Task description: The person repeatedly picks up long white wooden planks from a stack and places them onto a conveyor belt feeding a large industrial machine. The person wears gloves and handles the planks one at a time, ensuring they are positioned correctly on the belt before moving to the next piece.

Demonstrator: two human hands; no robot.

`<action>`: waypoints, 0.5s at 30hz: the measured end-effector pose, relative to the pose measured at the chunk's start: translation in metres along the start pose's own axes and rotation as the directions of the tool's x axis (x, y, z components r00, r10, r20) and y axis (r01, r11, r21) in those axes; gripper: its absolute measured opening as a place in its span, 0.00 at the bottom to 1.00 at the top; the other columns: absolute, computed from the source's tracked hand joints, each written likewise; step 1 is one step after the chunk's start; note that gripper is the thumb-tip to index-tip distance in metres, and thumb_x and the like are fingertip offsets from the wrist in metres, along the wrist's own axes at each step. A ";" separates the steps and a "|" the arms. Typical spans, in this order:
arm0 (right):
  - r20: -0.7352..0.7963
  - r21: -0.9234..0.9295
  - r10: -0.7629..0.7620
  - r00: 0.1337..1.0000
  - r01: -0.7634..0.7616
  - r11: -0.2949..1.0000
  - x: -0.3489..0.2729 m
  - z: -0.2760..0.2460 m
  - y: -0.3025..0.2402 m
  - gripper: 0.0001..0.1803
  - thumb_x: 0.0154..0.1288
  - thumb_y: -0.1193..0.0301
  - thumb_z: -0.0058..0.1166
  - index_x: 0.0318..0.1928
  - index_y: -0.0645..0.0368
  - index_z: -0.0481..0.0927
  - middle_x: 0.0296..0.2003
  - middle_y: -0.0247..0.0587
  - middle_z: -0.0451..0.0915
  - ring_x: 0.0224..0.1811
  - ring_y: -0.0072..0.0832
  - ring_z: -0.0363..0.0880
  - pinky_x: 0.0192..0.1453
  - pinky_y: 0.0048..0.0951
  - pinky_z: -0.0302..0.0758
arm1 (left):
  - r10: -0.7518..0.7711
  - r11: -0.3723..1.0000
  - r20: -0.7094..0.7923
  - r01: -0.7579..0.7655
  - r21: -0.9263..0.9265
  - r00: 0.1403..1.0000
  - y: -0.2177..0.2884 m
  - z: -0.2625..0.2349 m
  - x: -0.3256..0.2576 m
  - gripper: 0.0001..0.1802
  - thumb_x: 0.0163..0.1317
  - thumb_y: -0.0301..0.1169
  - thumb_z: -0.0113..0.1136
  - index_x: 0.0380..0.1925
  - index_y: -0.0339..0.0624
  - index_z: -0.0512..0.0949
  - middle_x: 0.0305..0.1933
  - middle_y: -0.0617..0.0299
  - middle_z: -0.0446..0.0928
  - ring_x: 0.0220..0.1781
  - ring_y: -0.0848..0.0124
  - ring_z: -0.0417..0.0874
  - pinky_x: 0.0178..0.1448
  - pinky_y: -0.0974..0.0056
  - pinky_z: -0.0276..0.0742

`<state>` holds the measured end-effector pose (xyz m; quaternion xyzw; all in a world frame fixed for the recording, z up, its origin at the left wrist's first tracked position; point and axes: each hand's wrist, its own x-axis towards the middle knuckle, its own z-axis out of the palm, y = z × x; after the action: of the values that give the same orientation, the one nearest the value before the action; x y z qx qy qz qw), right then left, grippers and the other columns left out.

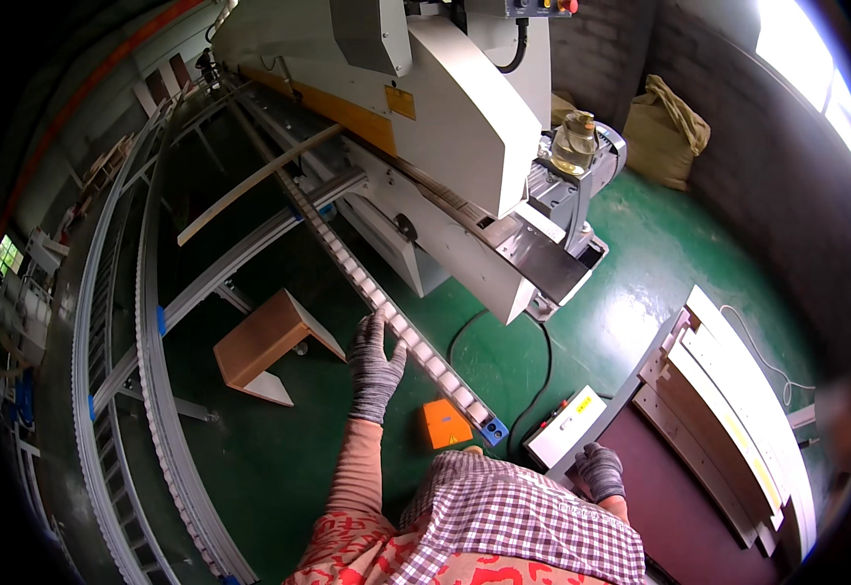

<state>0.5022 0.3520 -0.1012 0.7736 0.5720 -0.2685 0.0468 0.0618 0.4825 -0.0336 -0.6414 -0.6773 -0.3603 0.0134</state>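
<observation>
My left hand (376, 366), in a grey striped glove, reaches forward with its fingers stretched out. Its fingertips touch the side of a long rail of pale rollers (401, 327), which has a blue end cap (494, 431). Nothing shows in its grasp. Close to my right side, my right hand (598, 473) wears a similar glove. Its fingers are curled together at the grey edge of a table with a dark red-brown top (640, 468); whatever they may grip is hidden. Curved boards and strips (723, 419) lie stacked on that table.
A large white machine (474, 107) with a motor (606, 156) stands ahead. A narrow wooden strip (250, 185) lies across the rail and a side frame (142, 292). On the green floor are a bent brown panel (264, 341), an orange box (445, 423), a white box (564, 427) and a black cable (549, 366).
</observation>
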 end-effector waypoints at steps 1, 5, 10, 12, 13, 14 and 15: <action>-0.001 -0.003 0.006 1.000 -0.006 1.000 0.001 0.002 0.000 0.20 0.60 0.59 0.56 0.49 0.55 0.82 0.39 0.52 0.84 0.45 0.48 0.83 0.51 0.44 0.78 | 0.006 1.000 -0.004 -0.006 0.008 1.000 -0.003 -0.002 0.005 0.38 0.52 0.34 0.68 0.65 0.45 0.66 0.61 0.45 0.71 0.65 0.49 0.70 0.69 0.49 0.64; -0.013 -0.027 0.026 1.000 -0.026 0.999 0.003 0.005 -0.004 0.21 0.59 0.58 0.57 0.49 0.55 0.82 0.39 0.53 0.84 0.45 0.48 0.83 0.51 0.45 0.78 | 0.006 0.999 -0.008 -0.006 0.053 1.000 -0.019 -0.009 0.024 0.39 0.53 0.32 0.68 0.66 0.44 0.64 0.64 0.45 0.69 0.66 0.49 0.70 0.71 0.52 0.64; -0.006 -0.020 0.077 0.997 -0.077 0.997 0.005 0.014 -0.006 0.22 0.58 0.56 0.58 0.49 0.55 0.82 0.39 0.53 0.84 0.45 0.48 0.83 0.51 0.44 0.78 | -0.017 0.993 0.045 0.012 0.119 0.999 -0.049 -0.010 0.052 0.43 0.54 0.35 0.67 0.70 0.46 0.59 0.68 0.45 0.64 0.71 0.51 0.64 0.74 0.51 0.60; 0.004 -0.034 0.106 0.994 -0.106 0.994 0.005 0.013 -0.012 0.23 0.59 0.55 0.57 0.50 0.55 0.82 0.39 0.52 0.84 0.45 0.47 0.83 0.51 0.44 0.78 | -0.015 0.985 0.015 0.013 0.172 1.000 -0.060 -0.013 0.063 0.44 0.52 0.33 0.68 0.69 0.46 0.60 0.68 0.46 0.64 0.70 0.51 0.65 0.74 0.52 0.60; 0.007 -0.047 0.113 0.994 -0.113 0.993 0.005 0.013 -0.014 0.23 0.59 0.55 0.57 0.50 0.55 0.82 0.39 0.52 0.84 0.45 0.47 0.83 0.51 0.44 0.78 | -0.018 0.981 -0.004 0.018 0.191 1.000 -0.064 -0.015 0.069 0.44 0.51 0.31 0.69 0.69 0.45 0.61 0.68 0.47 0.64 0.69 0.50 0.65 0.74 0.53 0.60; 0.011 -0.061 0.120 0.993 -0.119 0.991 0.004 0.011 -0.016 0.23 0.59 0.54 0.57 0.50 0.55 0.82 0.40 0.52 0.84 0.45 0.46 0.83 0.51 0.44 0.78 | -0.020 0.976 -0.003 0.021 0.216 1.000 -0.074 -0.014 0.075 0.44 0.50 0.32 0.69 0.69 0.46 0.60 0.68 0.47 0.64 0.70 0.51 0.65 0.74 0.53 0.60; 0.015 -0.074 0.125 0.992 -0.124 0.990 0.004 0.011 -0.019 0.23 0.59 0.54 0.57 0.50 0.54 0.82 0.40 0.52 0.84 0.45 0.46 0.83 0.51 0.44 0.78 | -0.019 0.973 0.000 0.018 0.229 1.000 -0.086 -0.014 0.082 0.45 0.50 0.32 0.69 0.70 0.46 0.59 0.69 0.47 0.63 0.71 0.51 0.64 0.74 0.53 0.59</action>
<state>0.4823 0.3580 -0.1078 0.8030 0.5315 -0.2514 0.0973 -0.0346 0.5532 -0.0248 -0.6296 -0.7203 -0.2791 0.0830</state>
